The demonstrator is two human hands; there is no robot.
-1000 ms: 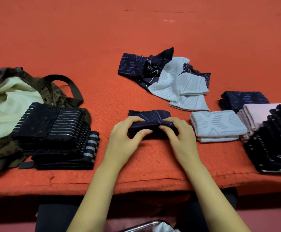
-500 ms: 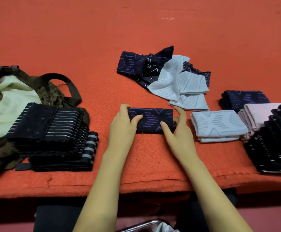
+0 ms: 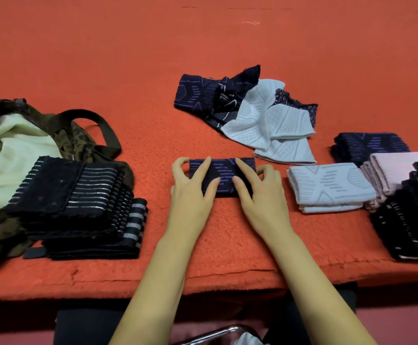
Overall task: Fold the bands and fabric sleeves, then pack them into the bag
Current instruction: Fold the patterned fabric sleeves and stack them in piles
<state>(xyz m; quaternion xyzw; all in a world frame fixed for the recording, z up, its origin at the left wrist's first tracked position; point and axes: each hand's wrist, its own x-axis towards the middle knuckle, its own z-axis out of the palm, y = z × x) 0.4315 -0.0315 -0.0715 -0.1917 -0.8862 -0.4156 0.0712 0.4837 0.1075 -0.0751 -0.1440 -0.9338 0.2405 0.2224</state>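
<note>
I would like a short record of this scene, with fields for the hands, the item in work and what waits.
hands: left hand and right hand hold the ends of the navy sleeve
sleeve state: folded, flat on the red cloth
unfolded: mixed pile behind it
folded: light-blue sleeve at right; black bands by the bag

We see an orange-red fleece blanket (image 3: 128,58) spread flat, with a pale loose thread (image 3: 250,22) lying on it near the far side. Below its front edge we make out dark trousers (image 3: 86,324), a chrome tube (image 3: 218,332) and something white (image 3: 249,339) beside it.
</note>
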